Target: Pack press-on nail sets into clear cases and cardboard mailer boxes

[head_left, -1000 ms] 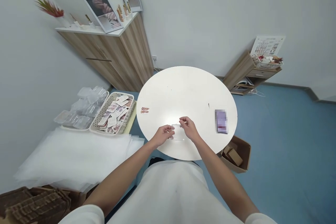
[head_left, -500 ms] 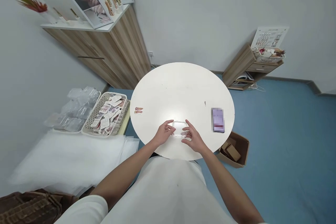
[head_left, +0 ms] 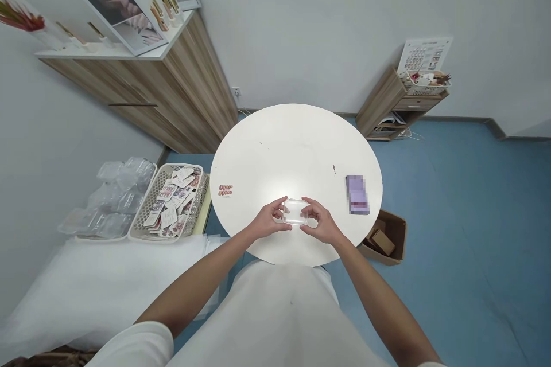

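Note:
A small clear plastic box [head_left: 295, 212] is held over the near part of the round white table [head_left: 297, 143]. My left hand [head_left: 272, 219] grips its left end, with fingers at the far edge and the thumb at the near edge. My right hand [head_left: 321, 222] holds the opposite end in the same way. Whether the box's lid is closed I cannot tell. Off to the left on the tabletop lies a set of reddish press-on nails [head_left: 225, 190]. A purple box or stack [head_left: 357, 195], partly pixelated, rests near the right edge.
Left of the table stand a white basket of printed cards [head_left: 134, 228] and a pile of clear plastic boxes [head_left: 123, 189]. A cardboard box [head_left: 398, 241] sits on the floor at right. Behind are a wooden cabinet [head_left: 202, 74] and a small shelf [head_left: 379, 100].
My left thumb has moved to the near edge of the clear box, and both hands now grip its ends more evenly. The view has turned slightly.

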The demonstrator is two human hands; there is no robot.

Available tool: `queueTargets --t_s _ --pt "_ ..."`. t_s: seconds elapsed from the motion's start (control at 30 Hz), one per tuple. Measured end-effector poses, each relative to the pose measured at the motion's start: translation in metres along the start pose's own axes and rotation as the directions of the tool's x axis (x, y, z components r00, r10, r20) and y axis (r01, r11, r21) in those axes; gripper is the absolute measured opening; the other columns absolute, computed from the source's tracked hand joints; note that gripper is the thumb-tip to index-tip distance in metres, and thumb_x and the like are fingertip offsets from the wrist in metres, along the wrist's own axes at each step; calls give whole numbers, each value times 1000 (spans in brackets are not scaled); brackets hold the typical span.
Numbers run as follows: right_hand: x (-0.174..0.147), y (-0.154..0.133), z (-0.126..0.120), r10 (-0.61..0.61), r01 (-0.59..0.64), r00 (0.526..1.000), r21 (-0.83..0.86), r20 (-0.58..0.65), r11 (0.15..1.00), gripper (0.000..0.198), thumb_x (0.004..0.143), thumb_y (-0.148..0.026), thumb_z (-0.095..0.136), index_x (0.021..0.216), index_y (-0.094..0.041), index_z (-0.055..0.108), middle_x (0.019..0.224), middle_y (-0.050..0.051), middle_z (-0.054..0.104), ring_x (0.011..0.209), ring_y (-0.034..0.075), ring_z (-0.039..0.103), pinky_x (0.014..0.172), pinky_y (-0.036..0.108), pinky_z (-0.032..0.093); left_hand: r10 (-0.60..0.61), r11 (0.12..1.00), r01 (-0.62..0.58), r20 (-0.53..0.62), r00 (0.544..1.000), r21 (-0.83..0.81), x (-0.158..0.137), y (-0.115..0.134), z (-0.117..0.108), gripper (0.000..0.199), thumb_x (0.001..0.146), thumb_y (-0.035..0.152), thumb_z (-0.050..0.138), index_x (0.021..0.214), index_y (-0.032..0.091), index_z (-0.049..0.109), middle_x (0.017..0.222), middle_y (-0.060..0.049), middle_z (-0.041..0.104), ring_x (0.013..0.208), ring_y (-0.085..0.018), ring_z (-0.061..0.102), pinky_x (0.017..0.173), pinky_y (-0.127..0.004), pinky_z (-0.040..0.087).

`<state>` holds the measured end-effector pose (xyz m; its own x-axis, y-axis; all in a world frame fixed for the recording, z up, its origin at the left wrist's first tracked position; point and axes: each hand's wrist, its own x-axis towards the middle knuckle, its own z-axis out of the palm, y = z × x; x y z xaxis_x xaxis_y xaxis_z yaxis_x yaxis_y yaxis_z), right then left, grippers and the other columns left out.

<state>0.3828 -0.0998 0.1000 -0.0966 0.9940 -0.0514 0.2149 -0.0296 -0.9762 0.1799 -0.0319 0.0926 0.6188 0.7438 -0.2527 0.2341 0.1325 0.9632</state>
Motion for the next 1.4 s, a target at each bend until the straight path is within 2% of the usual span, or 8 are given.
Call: queueTargets --t_s 0.27,0.4,0.57,0.77,0.97,1.13,1.27,1.4 --pt "4 8 17 197 -197 980 322 34 926 30 62 -27 60 83 -24 39 84 0 51 66 12 48 57 25 39 -175 919 169 16 984 -357 6 -13 13 58 53 28 76 103 14 49 84 -4 59 72 -12 57 69 -29 45" --pt "5 13 20 194 -184 981 366 9 912 28 64 -33 56 82 -24 36 77 -1 48 64 13 47 55 25 38 -164 919 163 28 986 -360 5 -12 18 56 53 27 76 101 15 49 86 -4 58 73 -12 57 70 -29 45" --pt "3 8 6 -45 45 999 -27 16 999 34 57 -26 63 84 -23 43 98 6 45 97 22 46 73 33 42 -60 977 71 61 996 -203 0 -5 13 72 49 24 78 112 20 43 89 -3 54 73 -12 56 66 -29 47" --pt "0 -1 -4 -183 211 976 -323 115 922 37 59 -22 64 93 -21 47 112 12 41 113 26 39 84 41 41 -15 996 22 80 997 -92 2 -6 5 77 57 25 73 123 27 33 89 -1 52 68 -10 57 68 -30 47" --pt "11 10 -5 125 -123 992 103 -15 987 27 71 -43 56 83 -20 47 91 5 56 80 17 59 75 37 47 -36 998 40 105 994 -38 0 -21 6 72 61 26 70 124 27 35 88 -1 53 67 -9 56 66 -27 46" --pt "25 23 -2 439 -389 892 320 -102 864 33 70 -51 54 76 -19 51 72 2 59 60 14 60 69 34 48 -65 996 69 67 996 -62 -2 -34 14 74 61 26 70 125 26 34 88 -1 53 64 -8 54 66 -27 46" --pt "18 29 7 494 -444 868 363 -51 819 34 72 -47 54 90 -18 55 77 4 60 63 14 61 70 33 48 -105 987 102 -14 994 -122 -3 -41 21 79 61 24 70 128 25 29 89 -2 53 62 -7 53 68 -28 47" --pt "-3 36 20 483 -443 863 237 -150 865 49 71 -39 56 115 -22 45 98 5 58 72 14 61 71 33 48 -154 978 146 -45 987 -146 -5 -48 27 83 60 20 71 130 26 26 88 -2 55 61 -6 53 69 -30 47"
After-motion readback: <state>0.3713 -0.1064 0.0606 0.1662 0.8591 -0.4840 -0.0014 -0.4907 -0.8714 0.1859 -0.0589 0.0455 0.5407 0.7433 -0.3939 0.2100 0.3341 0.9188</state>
